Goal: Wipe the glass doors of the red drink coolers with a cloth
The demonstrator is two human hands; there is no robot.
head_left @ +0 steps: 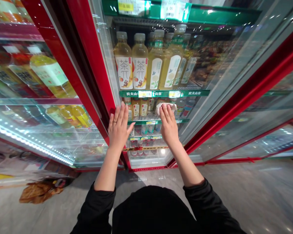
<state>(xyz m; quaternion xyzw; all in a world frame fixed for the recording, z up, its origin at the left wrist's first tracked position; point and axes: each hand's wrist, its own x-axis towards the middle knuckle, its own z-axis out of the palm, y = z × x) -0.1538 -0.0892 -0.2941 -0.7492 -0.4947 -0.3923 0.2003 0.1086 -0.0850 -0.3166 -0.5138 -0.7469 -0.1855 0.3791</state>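
Cloth, white and crumpled, sits under the fingers of the right grip, up against the glass door of a drinks cooler. From my remote seat, the head camera gives me both forearms reaching forward from black sleeves. I read the right grip as grasping the cloth, with its fingers laid long over the top; the thumb is hidden from me, so I cannot tell whether it pinches from below. The left grip is released and holds nothing: it lies flat where the glass meets the red frame, fingers pointing up, thumb out to the side, a thin ring on one finger.

Behind the glass, above both grips, I see tall bottles of pale yellow drink upright on a shelf, some with white labels showing peaches. A green strip runs along that shelf's front edge, just above the cloth. Smaller bottles stand on the shelf below, between the two grips. To my left is a neighbouring cooler with more bottles, and a crumpled brown bag lies on the grey floor.
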